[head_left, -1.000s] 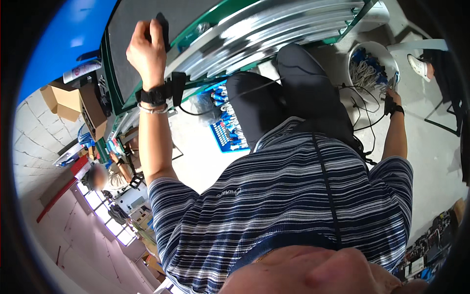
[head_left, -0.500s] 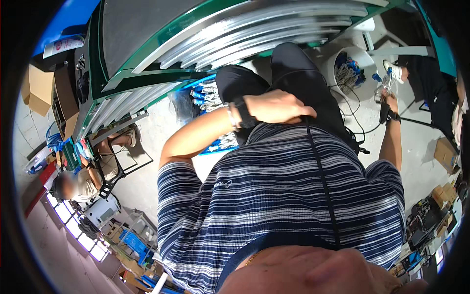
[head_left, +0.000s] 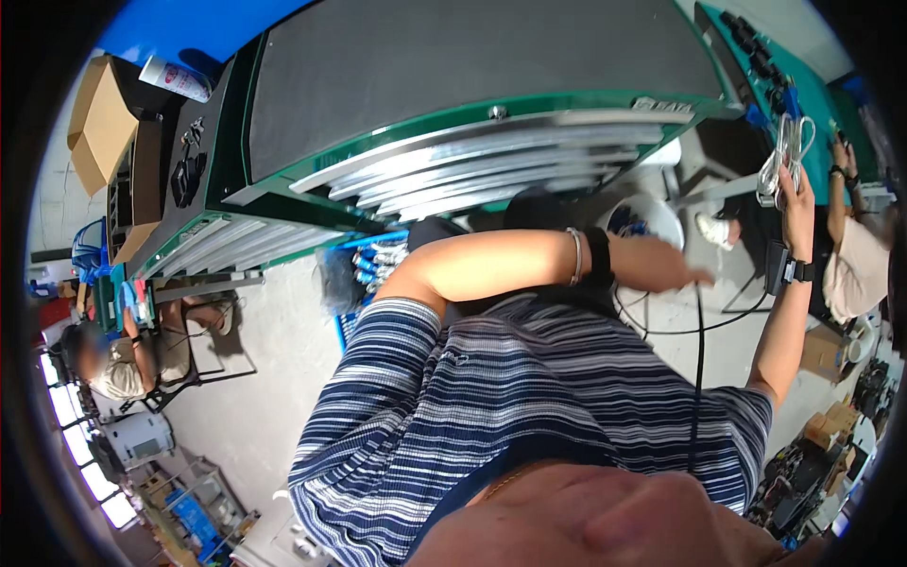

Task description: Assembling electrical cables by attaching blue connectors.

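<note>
My right hand (head_left: 798, 194) is raised at the right, its fingers closed on a coiled grey cable (head_left: 786, 151). The cable's loops stick up above the fingers, in front of the teal bench top (head_left: 820, 118). Blue plug-like pieces show near the loops; whether they belong to this cable I cannot tell. My left hand (head_left: 654, 263) reaches across my body to the right, its fingers smeared by motion. Beside those fingertips hangs a thin black cord (head_left: 699, 378); whether they grip it is unclear.
A green tool cabinet (head_left: 453, 57) with metal drawers stands ahead. A white bucket (head_left: 666, 222) and a blue crate of cables (head_left: 348, 326) sit on the floor. Co-workers sit at far left (head_left: 123, 364) and right (head_left: 855, 269). An open carton (head_left: 99, 123) and spray can (head_left: 177, 77) are upper left.
My right hand has lifted the cable from beside the bucket up to the teal bench. My left hand has swung right, and the view has turned, showing more of the cabinet top.
</note>
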A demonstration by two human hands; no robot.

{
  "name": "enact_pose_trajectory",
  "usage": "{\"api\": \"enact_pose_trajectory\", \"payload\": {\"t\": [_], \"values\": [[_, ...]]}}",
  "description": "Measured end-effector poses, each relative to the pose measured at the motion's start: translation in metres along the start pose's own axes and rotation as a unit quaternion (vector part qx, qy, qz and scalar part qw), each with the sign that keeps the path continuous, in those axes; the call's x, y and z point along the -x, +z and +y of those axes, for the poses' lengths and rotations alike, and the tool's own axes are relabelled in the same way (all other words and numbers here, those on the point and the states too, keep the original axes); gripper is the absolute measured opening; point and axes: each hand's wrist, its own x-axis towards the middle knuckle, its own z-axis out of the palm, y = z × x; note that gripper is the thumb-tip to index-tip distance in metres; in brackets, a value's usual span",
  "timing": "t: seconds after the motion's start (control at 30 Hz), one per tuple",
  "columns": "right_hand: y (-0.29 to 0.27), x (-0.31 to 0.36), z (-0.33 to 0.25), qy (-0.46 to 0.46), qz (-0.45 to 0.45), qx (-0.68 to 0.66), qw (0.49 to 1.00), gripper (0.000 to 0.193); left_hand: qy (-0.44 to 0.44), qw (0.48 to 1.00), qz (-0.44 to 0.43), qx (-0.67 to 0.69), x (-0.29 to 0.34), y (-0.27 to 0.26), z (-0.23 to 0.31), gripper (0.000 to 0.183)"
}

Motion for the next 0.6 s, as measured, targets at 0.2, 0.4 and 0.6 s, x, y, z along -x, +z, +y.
{"api": "enact_pose_trajectory", "payload": {"t": [0.2,0.4,0.6], "values": [[0.055,-0.067,-0.155,-0.186,-0.067,-0.023,0.980,0.041,0.008,0.969,-0.182,-0.169,-0.001,-0.054,0.014,0.041],[0.178,-0.145,-0.214,-0.373,-0.244,0.078,0.892,0.035,0.005,0.984,0.070,-0.164,0.019,-0.176,0.027,0.022],[0.272,-0.190,-0.237,-0.419,-0.364,0.032,0.831,0.033,-0.134,0.920,0.364,0.045,0.089,-0.281,0.002,0.018]]}}
